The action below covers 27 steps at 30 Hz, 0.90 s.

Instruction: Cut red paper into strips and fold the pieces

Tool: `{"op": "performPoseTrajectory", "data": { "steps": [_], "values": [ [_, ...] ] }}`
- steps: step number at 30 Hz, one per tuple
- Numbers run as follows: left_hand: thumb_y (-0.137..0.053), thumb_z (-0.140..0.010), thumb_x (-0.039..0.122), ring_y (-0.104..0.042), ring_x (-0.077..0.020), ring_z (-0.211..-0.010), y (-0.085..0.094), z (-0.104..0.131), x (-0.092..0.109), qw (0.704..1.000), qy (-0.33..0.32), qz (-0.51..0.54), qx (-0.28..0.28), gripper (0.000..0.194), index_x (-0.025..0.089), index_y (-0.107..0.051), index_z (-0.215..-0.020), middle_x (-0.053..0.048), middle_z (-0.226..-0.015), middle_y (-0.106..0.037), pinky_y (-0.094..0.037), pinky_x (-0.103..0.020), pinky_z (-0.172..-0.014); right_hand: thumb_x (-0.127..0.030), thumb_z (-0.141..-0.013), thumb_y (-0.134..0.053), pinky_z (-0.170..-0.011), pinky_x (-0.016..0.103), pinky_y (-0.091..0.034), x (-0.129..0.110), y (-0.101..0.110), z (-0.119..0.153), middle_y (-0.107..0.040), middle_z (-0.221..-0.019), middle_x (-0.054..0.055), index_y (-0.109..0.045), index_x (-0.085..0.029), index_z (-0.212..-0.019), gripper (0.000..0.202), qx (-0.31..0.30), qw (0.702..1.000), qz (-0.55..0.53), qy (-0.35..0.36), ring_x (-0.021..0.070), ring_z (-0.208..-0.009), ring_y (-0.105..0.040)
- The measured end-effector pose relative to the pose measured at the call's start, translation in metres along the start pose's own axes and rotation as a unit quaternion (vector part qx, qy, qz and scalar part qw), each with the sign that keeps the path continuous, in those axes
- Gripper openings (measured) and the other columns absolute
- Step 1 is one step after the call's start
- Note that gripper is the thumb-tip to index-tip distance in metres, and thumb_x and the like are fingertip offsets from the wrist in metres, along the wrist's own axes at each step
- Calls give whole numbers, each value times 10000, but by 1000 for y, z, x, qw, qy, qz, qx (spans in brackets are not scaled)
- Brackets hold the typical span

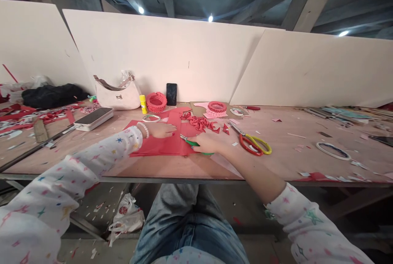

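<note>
Red paper sheets (150, 143) lie stacked near the table's front edge. My left hand (159, 130) rests flat on them, palm down, with the fingers stretched to the right. Closed around a green-handled tool with a short metal tip (190, 143) is my right hand (206, 143); the fingers partly hide the tool, so its exact kind is unclear. The metal tip points left, over the red paper. Just beyond the right hand are several folded red paper pieces (201, 123). Large scissors (253, 143) with red and yellow handles lie to its right.
Along the back stand a white handbag (118, 97), a yellow glue stick (143, 104), red paper rings (156, 102), a phone (171, 94) and another ring stack (216, 109). A white case (93, 119) sits left. A tape roll (333, 151) and paper scraps lie right.
</note>
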<state>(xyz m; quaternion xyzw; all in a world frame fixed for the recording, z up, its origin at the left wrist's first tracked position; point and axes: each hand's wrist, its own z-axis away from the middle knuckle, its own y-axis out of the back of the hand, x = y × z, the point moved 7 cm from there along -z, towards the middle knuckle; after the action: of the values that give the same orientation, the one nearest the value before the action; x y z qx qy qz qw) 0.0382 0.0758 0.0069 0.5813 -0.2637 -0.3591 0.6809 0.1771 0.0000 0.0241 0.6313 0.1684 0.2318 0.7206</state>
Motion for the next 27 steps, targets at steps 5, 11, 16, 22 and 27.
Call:
{"op": "performPoseTrajectory", "data": {
  "steps": [5,11,16,22,27],
  "values": [
    [-311,-885,282,-274,-221,-1289,-8,-29,-8,999,3,6,37,470,107,-367,-1318,-113,-1400,-301,-185,-350,-1066,-359,-818,-416,-683,285,-378,0,4,0,-652,-999,49,-509,-303,-1200,397,28,1000,8,7,201,-792,-581],
    [-185,-911,354,-168,-168,-1327,-30,-42,-18,988,54,98,103,525,124,-237,-1380,-71,-1446,-192,-145,-307,-1083,-337,-824,-402,-634,258,-373,4,-4,-5,-648,-1028,53,-490,-288,-1219,407,22,1000,11,4,178,-735,-590],
    [-183,-905,342,-146,-161,-1332,-29,-37,-16,988,56,105,93,522,133,-233,-1381,-54,-1453,-170,-125,-301,-1085,-307,-827,-403,-611,238,-356,2,-6,-12,-654,-990,79,-500,-225,-1211,405,17,1000,9,10,158,-692,-585],
    [-181,-907,339,-133,-164,-1335,-27,-37,-13,990,60,100,82,527,121,-215,-1386,-63,-1456,-157,-116,-315,-1086,-288,-822,-401,-580,229,-337,-1,-3,-14,-659,-961,70,-555,-214,-1137,359,29,999,5,24,150,-689,-580],
    [-182,-908,346,-148,-155,-1331,-31,-40,-18,989,57,100,97,530,116,-222,-1383,-63,-1451,-176,-119,-298,-1087,-319,-826,-385,-571,246,-341,0,-1,-14,-661,-954,64,-517,-256,-1192,394,28,999,27,19,171,-678,-588]
  ]
}}
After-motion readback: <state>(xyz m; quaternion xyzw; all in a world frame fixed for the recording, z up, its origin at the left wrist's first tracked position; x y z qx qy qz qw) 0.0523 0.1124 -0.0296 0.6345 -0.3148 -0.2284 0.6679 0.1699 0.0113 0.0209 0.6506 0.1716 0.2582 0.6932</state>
